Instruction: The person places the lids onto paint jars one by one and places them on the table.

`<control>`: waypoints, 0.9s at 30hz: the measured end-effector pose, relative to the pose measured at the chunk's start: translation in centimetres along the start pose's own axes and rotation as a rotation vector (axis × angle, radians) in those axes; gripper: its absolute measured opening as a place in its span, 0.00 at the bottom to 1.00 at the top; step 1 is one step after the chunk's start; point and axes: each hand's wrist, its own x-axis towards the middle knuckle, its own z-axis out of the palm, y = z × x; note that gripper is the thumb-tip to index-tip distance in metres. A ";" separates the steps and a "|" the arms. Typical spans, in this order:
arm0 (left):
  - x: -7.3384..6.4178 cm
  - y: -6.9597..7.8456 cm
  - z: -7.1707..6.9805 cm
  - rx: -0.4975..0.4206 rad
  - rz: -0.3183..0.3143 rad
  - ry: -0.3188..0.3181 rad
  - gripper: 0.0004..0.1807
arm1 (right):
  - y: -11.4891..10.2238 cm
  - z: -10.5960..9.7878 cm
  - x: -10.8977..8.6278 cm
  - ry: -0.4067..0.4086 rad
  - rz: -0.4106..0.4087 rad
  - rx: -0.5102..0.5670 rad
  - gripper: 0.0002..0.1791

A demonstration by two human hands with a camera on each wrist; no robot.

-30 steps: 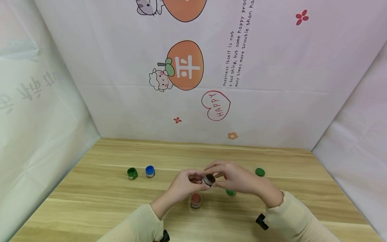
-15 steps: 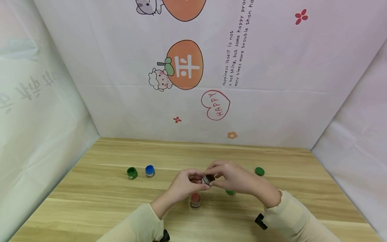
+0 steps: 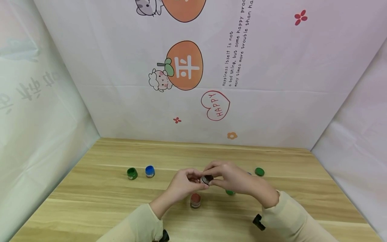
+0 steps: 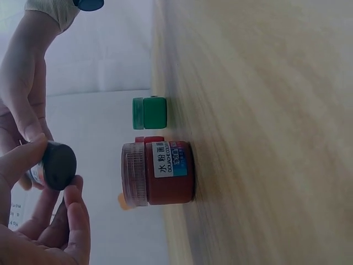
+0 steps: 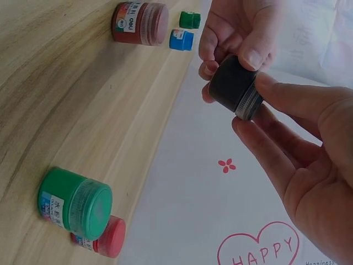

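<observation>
A small black paint jar [image 3: 206,180] is held up over the table between both hands. My left hand [image 3: 182,184] grips the jar's body, as the right wrist view shows, with the thumb on its side. My right hand [image 3: 234,177] pinches the ribbed clear lid [image 5: 250,106] between thumb and fingers. The lid sits on the jar. Just below the hands, a brownish-red jar [image 3: 195,201] stands upright with its clear lid on. A green jar [image 5: 74,201] and a red jar [image 5: 113,236] stand close together; the right hand mostly hides them in the head view.
To the left stand a dark green jar [image 3: 132,173] and a blue jar [image 3: 150,171]. A round green lid-like disc [image 3: 259,171] lies at the right. Beside it, a sliver of something blue [image 3: 249,173] shows behind the right hand. White printed sheets [image 3: 272,101] enclose the wooden table.
Both hands and the black jar have shifted slightly left. The right hand has turned a little on the lid, and a bit of blue now shows behind it.
</observation>
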 end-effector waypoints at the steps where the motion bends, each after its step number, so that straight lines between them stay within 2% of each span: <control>1: 0.0 0.0 0.0 -0.001 0.004 0.011 0.16 | -0.1 0.0 0.0 0.002 0.008 0.010 0.20; 6: -0.1 0.3 0.0 0.002 0.009 0.053 0.16 | -0.4 -0.1 0.1 0.008 0.043 0.047 0.20; 10: -0.1 0.4 -0.2 0.010 0.017 0.053 0.16 | -0.4 0.1 0.2 0.034 0.034 0.031 0.20; 19: 0.1 0.4 -1.0 0.049 0.021 -0.043 0.19 | -0.5 0.6 0.3 0.088 -0.041 -0.028 0.21; 27: 0.2 0.0 -1.0 0.075 0.038 -0.061 0.21 | -0.3 0.5 0.2 0.073 -0.038 -0.026 0.20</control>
